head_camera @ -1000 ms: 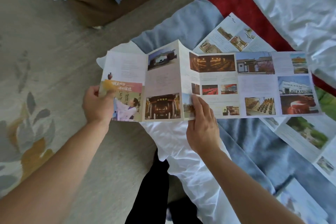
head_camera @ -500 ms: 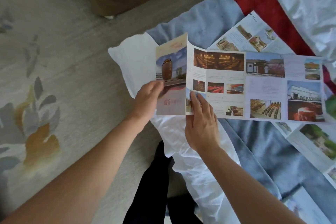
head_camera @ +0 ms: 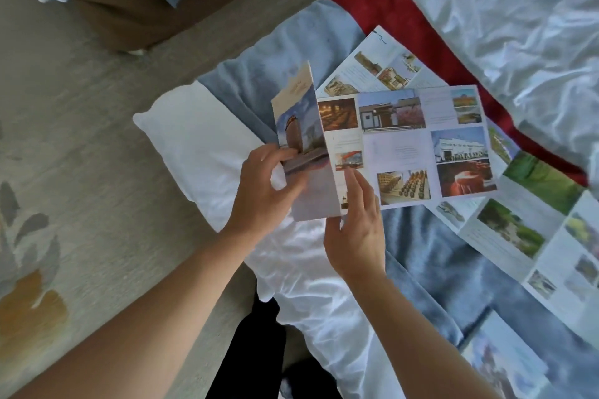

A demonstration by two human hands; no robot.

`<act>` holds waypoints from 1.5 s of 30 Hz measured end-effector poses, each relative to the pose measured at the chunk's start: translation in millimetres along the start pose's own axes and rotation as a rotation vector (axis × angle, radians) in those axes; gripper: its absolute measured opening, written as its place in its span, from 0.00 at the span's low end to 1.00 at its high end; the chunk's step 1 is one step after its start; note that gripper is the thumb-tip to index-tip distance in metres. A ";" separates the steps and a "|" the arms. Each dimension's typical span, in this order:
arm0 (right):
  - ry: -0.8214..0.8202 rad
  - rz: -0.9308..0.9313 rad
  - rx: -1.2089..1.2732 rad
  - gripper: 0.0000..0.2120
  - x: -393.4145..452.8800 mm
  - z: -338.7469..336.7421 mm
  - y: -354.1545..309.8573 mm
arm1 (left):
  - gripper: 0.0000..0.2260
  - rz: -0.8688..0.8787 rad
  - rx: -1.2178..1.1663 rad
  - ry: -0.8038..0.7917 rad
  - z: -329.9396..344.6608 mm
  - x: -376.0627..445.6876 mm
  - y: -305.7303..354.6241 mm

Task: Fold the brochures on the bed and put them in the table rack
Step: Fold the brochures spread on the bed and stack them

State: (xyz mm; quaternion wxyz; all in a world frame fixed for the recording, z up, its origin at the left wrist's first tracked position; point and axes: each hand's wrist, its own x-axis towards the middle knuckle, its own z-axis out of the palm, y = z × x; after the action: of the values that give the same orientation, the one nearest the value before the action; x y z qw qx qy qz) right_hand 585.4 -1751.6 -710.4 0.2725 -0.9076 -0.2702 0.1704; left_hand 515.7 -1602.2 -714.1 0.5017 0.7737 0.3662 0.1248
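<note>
Glossy paper sat between the fingers [head_camera: 285, 155] of the left hand [head_camera: 262, 191], which pinched the already folded panels at the left end of the accordion brochure [head_camera: 398, 146]. The right hand [head_camera: 356, 236] lay straight-fingered, pressing the next crease near the frame's centre. The brochure lay over the blue blanket [head_camera: 259, 61] on the bed [head_camera: 502, 10]. The folding step looked under way; the next move would call for swinging the pinched stack over the following panel, edges aligned. More unfolded brochures [head_camera: 518, 236] spread at right, partly cut off. No table rack showed, and the print was unreadable.
</note>
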 end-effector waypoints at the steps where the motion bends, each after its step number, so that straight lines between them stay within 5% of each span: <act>1: 0.034 0.034 -0.005 0.34 1.8 -6.6 6.0 | 0.12 0.045 0.077 -0.023 6.5 3.4 1.2; 10: 0.072 0.246 -0.146 0.32 24.1 -27.8 48.1 | 0.11 -0.078 0.257 0.060 32.6 37.6 9.5; 21: 0.067 0.512 -0.265 0.35 83.0 -58.6 98.6 | 0.09 -0.232 0.086 0.057 42.6 80.0 17.2; 29: 0.043 0.534 -0.291 0.34 93.7 -68.1 100.0 | 0.08 -0.313 -0.173 -0.057 59.0 101.8 47.0; 36: 0.119 0.595 -0.232 0.36 103.0 -84.3 119.9 | 0.14 -0.593 -0.244 0.148 51.7 117.4 26.2; 45: 0.099 0.484 -0.131 0.36 98.9 -98.8 127.7 | 0.23 -0.724 -0.411 0.007 77.5 99.2 48.2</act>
State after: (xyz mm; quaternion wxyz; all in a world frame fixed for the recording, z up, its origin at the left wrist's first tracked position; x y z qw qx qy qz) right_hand 760.0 -1823.7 -723.0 0.1774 -0.9687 -0.0418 0.1684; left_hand 650.0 -1597.6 -725.7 0.6561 0.4784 0.5835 0.0135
